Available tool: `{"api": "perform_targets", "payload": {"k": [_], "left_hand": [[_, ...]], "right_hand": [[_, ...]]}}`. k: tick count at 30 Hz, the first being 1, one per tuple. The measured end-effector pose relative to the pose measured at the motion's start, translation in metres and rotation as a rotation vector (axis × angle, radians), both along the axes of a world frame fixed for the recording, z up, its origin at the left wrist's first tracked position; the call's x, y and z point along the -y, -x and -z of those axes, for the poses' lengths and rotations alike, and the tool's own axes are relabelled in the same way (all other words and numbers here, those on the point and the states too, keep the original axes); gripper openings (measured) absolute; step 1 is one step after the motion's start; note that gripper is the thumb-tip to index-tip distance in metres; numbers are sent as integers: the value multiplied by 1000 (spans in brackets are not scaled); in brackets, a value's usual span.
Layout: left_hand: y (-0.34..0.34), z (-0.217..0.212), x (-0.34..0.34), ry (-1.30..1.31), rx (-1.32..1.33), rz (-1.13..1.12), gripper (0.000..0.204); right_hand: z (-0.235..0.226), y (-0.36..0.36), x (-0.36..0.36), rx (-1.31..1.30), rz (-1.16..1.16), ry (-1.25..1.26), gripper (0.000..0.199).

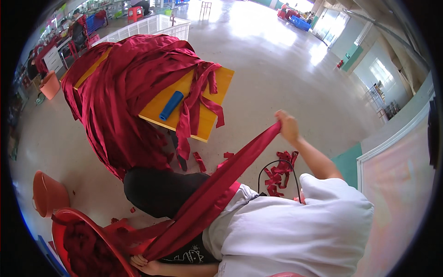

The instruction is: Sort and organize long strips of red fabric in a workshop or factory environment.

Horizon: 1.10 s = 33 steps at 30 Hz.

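Observation:
A long dark-red fabric strip [217,189] stretches taut and slanting across my lap. My right hand [288,128], raised at the right, is closed round its upper end. Low at the left, my left hand [145,264] grips the lower end beside the rim of a red tub [99,221]. More dark-red cloth lies bunched inside that tub. Ahead of me, a large heap of similar strips [124,87] is draped over a yellow board [159,104] and hangs down its side. On the board lies a blue cylinder [171,105], with several strip ends near it.
Red fabric scraps [279,173] lie on the floor beside a black curved handle [272,161]. An orange bucket [48,194] stands at the left. Behind the heap is a white plastic crate [161,25]. A pale framed panel [401,194] borders the right side.

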<state>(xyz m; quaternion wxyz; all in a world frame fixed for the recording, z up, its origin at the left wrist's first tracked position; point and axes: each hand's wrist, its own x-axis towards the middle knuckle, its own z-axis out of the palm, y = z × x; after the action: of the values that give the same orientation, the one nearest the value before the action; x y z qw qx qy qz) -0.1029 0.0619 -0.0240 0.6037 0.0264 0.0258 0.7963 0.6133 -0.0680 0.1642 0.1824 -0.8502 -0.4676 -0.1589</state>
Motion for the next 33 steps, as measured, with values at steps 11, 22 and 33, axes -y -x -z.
{"api": "perform_targets", "payload": {"k": [11, 22, 33], "left_hand": [[-8, -3, 8, 96, -85, -34, 26], [-7, -13, 17, -110, 35, 97, 31], [-27, -19, 2, 91, -9, 24, 35]], "right_hand": [[-36, -181, 110, 149, 665, -377, 31], [10, -138, 27, -1164, 419, 1018, 38], [-103, -6, -117, -651, -128, 287, 37]]}}
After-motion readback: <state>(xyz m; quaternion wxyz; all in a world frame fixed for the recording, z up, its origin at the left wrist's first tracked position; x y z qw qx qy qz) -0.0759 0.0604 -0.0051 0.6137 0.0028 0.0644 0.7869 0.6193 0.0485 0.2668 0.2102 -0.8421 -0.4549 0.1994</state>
